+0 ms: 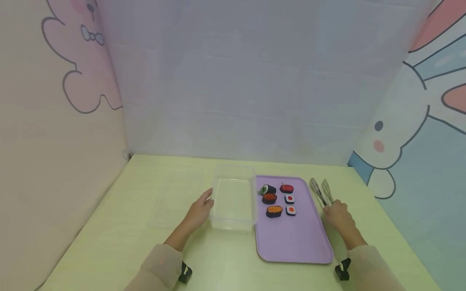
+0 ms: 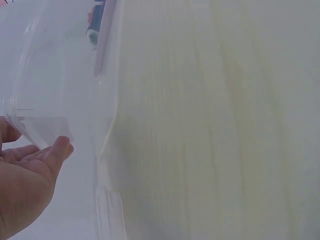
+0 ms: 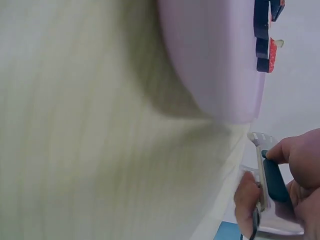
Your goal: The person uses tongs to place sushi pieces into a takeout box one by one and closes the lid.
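A clear plastic box [image 1: 233, 224] stands left of the purple tray [image 1: 295, 242]. My left hand [image 1: 199, 210] holds the box by its left wall, and in the left wrist view the fingers [image 2: 59, 150] are at its transparent edge. My right hand [image 1: 339, 218] grips metal tongs [image 1: 321, 193] by their dark handles, just beyond the tray's right edge. The two tong tips stand apart, pointing away from me with nothing between them. In the right wrist view, thumb and fingers lie on either side of the tongs' dark handle [image 3: 276, 182].
Several toy sushi pieces lie on the tray's far half, among them an orange-topped one [image 1: 274, 211], a red-topped one [image 1: 287, 188] and a square roll [image 1: 291, 210]. A flat transparent lid [image 1: 171, 206] lies left of the box. Fabric walls surround the table [image 1: 109, 242].
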### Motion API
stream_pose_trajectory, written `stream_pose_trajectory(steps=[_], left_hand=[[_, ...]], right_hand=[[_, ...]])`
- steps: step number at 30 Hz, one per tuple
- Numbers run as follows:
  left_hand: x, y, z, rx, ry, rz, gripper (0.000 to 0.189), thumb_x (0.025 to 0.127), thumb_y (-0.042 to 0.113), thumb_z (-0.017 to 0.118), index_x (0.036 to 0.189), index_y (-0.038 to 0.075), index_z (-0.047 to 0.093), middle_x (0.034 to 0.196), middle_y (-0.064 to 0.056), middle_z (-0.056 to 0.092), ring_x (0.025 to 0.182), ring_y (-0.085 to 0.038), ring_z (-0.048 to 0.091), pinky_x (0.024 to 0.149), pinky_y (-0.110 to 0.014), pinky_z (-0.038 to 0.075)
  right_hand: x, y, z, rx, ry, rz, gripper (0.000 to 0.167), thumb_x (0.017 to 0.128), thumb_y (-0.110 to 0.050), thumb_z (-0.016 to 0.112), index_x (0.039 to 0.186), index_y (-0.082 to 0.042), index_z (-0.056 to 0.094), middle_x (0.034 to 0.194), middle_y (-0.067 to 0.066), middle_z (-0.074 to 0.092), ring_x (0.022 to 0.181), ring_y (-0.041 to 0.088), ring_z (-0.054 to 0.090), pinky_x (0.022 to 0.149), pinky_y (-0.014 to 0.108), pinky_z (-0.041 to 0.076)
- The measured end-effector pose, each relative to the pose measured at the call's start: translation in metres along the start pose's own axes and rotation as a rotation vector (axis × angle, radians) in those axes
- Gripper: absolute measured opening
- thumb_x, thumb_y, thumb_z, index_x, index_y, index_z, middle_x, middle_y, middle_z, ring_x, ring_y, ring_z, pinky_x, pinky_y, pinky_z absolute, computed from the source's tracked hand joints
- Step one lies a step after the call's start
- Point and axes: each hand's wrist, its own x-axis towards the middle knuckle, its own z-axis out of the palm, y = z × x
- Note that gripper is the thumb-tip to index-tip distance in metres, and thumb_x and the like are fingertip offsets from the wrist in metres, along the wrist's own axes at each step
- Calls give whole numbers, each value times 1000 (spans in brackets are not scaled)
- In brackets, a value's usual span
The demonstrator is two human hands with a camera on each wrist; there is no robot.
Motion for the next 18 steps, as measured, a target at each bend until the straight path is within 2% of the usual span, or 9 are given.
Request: stream_pose_trajectory(steps=[3,6,10,14,18], left_hand=[[0,1,1,8,3,-2,51,105,21,41,153,7,30,153,-16,33,133,-39,40,106,-57,33],[-1,2,1,10,-1,-2,51,105,22,40,153,6,30,153,-18,33,133,-39,40,106,-57,33],[-1,3,0,2,-2,0,51,105,22,39,152,6,30,153,-18,33,133,-40,40,105,-58,33],[-1,2,0,-23,-5,-5,51,105,21,41,152,5,30,153,-18,33,133,-40,39,105,-58,33],[-2,2,0,-36,-3,-3,52,104,19,41,152,5,30,153,-18,33,133,-41,39,105,-58,33]], right_hand=[[-3,2,-6,5,13,-6,40,98,-20,30,102,19,35,94,37,42,76,44,50,64,57,45],[-5,3,-12,16,24,-43,39,98,-22,31,101,17,37,86,31,46,71,39,49,59,52,44],[-6,1,-20,12,29,-106,45,100,-23,36,110,21,39,81,24,52,68,33,52,56,48,45],[-6,-3,-26,-15,35,-190,53,103,-23,41,123,25,35,93,34,56,80,41,59,65,53,49],[-6,-9,-29,-52,64,-294,56,105,-26,44,122,26,36,103,41,54,94,53,56,76,59,48]])
